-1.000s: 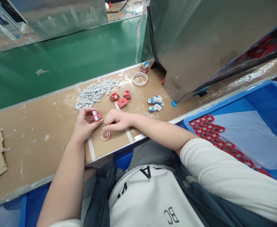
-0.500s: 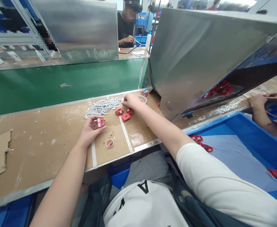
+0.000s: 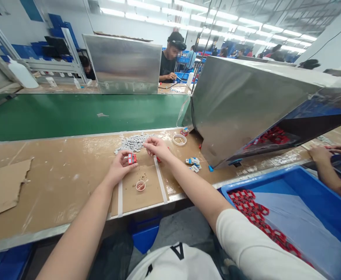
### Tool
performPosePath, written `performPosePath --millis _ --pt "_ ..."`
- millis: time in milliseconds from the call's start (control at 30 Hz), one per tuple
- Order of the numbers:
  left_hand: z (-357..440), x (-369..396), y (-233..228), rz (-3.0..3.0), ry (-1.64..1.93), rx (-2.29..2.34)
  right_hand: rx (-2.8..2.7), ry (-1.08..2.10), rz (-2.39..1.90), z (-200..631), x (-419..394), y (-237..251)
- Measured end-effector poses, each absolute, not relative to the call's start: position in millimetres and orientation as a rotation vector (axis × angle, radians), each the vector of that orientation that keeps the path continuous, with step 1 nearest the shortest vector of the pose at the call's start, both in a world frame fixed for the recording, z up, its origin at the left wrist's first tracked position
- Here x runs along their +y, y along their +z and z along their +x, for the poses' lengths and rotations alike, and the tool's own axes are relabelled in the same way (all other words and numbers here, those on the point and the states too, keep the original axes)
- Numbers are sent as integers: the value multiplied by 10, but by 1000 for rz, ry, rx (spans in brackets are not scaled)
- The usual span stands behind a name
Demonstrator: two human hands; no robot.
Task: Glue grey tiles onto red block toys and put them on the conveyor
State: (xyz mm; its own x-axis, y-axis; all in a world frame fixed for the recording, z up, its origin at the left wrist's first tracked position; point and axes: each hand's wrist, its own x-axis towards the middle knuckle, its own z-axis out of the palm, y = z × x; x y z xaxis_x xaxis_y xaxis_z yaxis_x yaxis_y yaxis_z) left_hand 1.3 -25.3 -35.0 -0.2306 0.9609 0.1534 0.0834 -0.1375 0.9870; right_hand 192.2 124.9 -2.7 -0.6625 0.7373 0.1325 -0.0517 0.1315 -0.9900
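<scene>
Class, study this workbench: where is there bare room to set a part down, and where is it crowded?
Free: the brown bench top between the torn cardboard and the left hand. Crowded: around the right hand, hemmed by the grey chip pile, the small cup, the tape ring and the blue-white parts.

1. I saw glossy red plastic on the small part (image 3: 132,158).
2. The workbench (image 3: 56,182) looked like matt brown board, scuffed and stained.
3. The far conveyor belt (image 3: 71,114) was smooth green rubber.
4. The right hood (image 3: 240,101) showed dull brushed metal.
</scene>
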Motion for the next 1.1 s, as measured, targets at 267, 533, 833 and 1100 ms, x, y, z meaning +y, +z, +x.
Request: performPosePath --millis 267,533,833,1100 --pt "6 -279 -320 1247 1397 1406 -1106 2238 -527 1803 976 -247" --pt "-31 -293 -322 1288 1432 1437 -1114 2238 -352 1833 944 -224" --pt "-53 -291 -290 1438 1438 1507 -1184 2109 -405 1802 899 -213" --pt "-23 -301 -313 1430 1471 1620 -1325 1950 -492 1769 858 -278"
